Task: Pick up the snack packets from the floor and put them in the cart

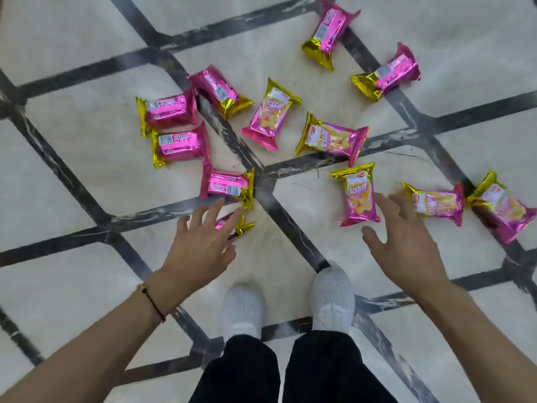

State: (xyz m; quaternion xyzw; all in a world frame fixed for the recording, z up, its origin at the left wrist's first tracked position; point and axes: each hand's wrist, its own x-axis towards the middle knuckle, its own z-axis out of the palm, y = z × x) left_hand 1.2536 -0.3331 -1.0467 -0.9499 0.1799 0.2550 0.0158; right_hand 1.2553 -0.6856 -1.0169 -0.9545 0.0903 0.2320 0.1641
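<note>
view down at tiled floor | pink-and-gold snack packets scattered on it | left hand grip released, fingers spread over one half-hidden packet | right hand grip released, just beside a yellow-faced packet | white shoes behind the hands

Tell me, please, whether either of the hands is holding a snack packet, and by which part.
Nothing is held: the left hand spreads open over a half-hidden packet, the right hand open beside a face-up packet.

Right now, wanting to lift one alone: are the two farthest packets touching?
Apart. The head view shows bare floor between the farthest packet and the next-farthest packet.
</note>
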